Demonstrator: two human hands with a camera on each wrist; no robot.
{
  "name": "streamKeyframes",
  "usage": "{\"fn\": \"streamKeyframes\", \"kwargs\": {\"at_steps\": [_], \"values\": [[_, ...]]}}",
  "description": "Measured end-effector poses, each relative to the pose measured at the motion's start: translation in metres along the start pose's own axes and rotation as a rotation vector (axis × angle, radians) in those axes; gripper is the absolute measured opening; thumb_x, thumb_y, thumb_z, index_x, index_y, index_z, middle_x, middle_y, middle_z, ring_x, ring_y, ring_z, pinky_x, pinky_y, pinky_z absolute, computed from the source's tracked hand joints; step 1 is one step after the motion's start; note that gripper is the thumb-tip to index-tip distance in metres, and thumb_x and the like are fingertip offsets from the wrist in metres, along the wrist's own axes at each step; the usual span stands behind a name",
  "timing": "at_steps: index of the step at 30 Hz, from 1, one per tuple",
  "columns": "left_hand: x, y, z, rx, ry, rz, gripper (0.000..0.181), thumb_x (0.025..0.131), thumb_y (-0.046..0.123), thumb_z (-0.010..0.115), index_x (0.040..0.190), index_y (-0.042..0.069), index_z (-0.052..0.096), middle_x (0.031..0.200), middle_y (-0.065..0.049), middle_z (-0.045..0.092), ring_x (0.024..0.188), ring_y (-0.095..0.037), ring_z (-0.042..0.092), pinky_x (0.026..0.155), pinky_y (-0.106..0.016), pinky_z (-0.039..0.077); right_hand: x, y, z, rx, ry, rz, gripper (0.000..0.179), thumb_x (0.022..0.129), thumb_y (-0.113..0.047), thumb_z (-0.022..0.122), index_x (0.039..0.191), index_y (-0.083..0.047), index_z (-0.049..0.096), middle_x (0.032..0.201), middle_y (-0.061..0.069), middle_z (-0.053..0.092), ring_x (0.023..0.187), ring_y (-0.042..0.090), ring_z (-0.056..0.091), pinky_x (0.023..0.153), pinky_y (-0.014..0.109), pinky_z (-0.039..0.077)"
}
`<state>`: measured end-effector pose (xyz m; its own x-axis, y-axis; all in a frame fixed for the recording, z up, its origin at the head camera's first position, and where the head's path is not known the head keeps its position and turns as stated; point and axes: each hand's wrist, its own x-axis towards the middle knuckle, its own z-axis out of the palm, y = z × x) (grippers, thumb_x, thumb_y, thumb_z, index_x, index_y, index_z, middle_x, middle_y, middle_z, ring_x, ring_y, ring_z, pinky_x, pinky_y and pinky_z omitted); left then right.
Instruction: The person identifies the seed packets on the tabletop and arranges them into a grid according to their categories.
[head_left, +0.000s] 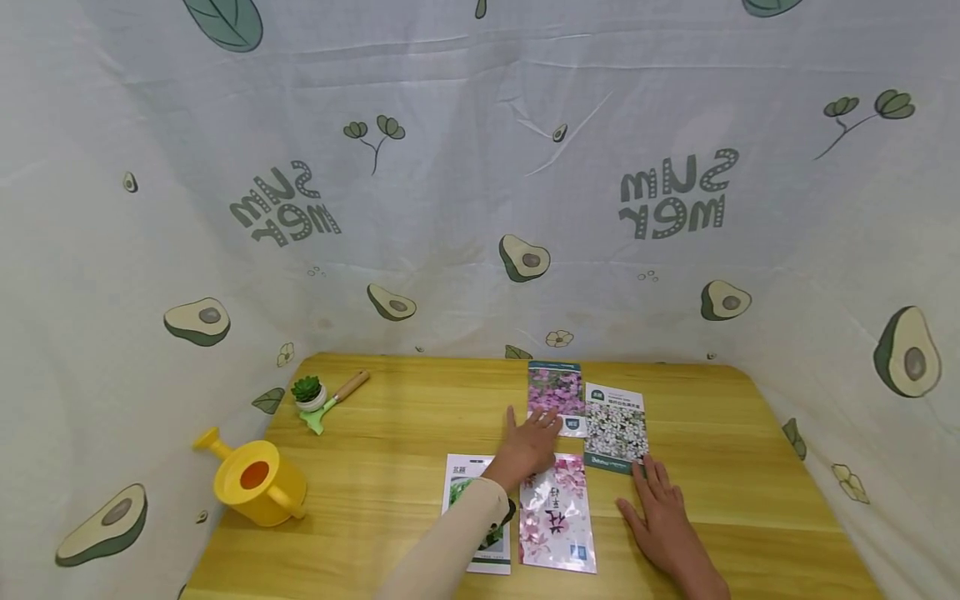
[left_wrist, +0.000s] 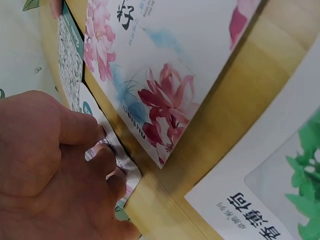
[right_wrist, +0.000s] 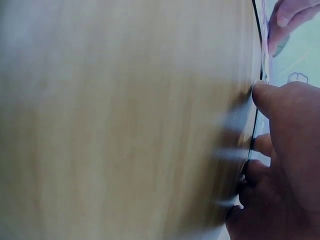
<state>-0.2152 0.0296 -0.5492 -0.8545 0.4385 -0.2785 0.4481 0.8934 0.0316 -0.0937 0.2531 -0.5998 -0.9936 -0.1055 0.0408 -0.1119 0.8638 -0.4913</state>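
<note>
Four flat packets lie on the tabletop [head_left: 375,475] before me. The purple-flowered packet [head_left: 556,390] lies far, right of the middle, with the white-flowered packet [head_left: 616,425] just beside it on the right; the pink-flowered packet [head_left: 558,525] lies nearer, and the green-leaved packet [head_left: 459,479] to its left, partly covered by my sleeve [head_left: 453,542]. My left hand [head_left: 531,447] reaches across, fingers spread wide, resting on the near part of the purple-flowered packet. My right hand [head_left: 666,518] is palm down, fingers extended, their tips at the near right corner of the white-flowered packet. At far left, a wooden-handled garden tool [head_left: 341,395] lies beside a potted plant [head_left: 308,393]; nearer left stands a yellow watering can [head_left: 258,496].
</note>
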Motion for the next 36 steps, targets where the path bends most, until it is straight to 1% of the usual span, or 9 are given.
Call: {"fn": "streamKeyframes", "kwargs": {"at_steps": [12, 15, 21, 28, 33, 36], "values": [[-0.006, -0.009, -0.005, -0.003, -0.030, -0.016, 0.065, 0.109, 0.034, 0.061, 0.170, 0.031, 0.037, 0.177, 0.015, 0.026, 0.164, -0.010, 0.024, 0.133, -0.058, 0.020, 0.002, -0.003, -0.006, 0.013, -0.016, 0.001, 0.074, 0.110, -0.028, 0.063, 0.159, 0.018, 0.033, 0.166, 0.045, 0.020, 0.155, 0.064, 0.017, 0.115, 0.085, 0.019], [-0.008, -0.011, -0.007, -0.019, -0.034, -0.016, 0.066, 0.108, 0.035, 0.061, 0.170, 0.031, 0.037, 0.177, 0.014, 0.026, 0.164, -0.010, 0.024, 0.133, -0.058, 0.019, 0.002, -0.004, -0.008, 0.015, -0.018, 0.003, 0.074, 0.109, -0.028, 0.063, 0.158, 0.019, 0.034, 0.166, 0.046, 0.020, 0.155, 0.064, 0.017, 0.115, 0.085, 0.019], [-0.011, -0.016, -0.008, -0.044, -0.025, -0.009, 0.068, 0.106, 0.030, 0.064, 0.169, 0.028, 0.039, 0.177, 0.012, 0.028, 0.164, -0.012, 0.025, 0.133, -0.060, 0.020, 0.002, -0.004, -0.010, 0.021, -0.025, 0.008, 0.074, 0.109, -0.027, 0.063, 0.158, 0.019, 0.033, 0.166, 0.046, 0.020, 0.155, 0.064, 0.016, 0.115, 0.086, 0.018], [-0.013, -0.022, -0.004, -0.088, -0.015, -0.009, 0.065, 0.107, 0.026, 0.063, 0.168, 0.026, 0.041, 0.177, 0.010, 0.029, 0.164, -0.014, 0.026, 0.132, -0.062, 0.018, 0.001, -0.003, -0.009, 0.025, -0.025, 0.008, 0.074, 0.110, -0.028, 0.062, 0.158, 0.019, 0.033, 0.166, 0.046, 0.019, 0.155, 0.064, 0.016, 0.115, 0.086, 0.018], [-0.016, -0.026, -0.003, -0.086, -0.003, 0.000, 0.065, 0.107, 0.028, 0.063, 0.168, 0.024, 0.041, 0.177, 0.009, 0.030, 0.164, -0.015, 0.026, 0.132, -0.063, 0.019, 0.001, -0.005, -0.009, 0.020, -0.024, 0.013, 0.074, 0.110, -0.029, 0.062, 0.159, 0.019, 0.032, 0.166, 0.046, 0.020, 0.155, 0.064, 0.016, 0.115, 0.086, 0.017], [-0.018, -0.028, -0.003, -0.080, -0.007, -0.004, 0.064, 0.108, 0.030, 0.063, 0.168, 0.024, 0.041, 0.177, 0.009, 0.030, 0.164, -0.015, 0.026, 0.132, -0.062, 0.021, 0.001, -0.006, -0.008, 0.017, -0.025, 0.014, 0.074, 0.110, -0.029, 0.062, 0.159, 0.018, 0.032, 0.166, 0.046, 0.020, 0.154, 0.064, 0.017, 0.115, 0.086, 0.018]]}}
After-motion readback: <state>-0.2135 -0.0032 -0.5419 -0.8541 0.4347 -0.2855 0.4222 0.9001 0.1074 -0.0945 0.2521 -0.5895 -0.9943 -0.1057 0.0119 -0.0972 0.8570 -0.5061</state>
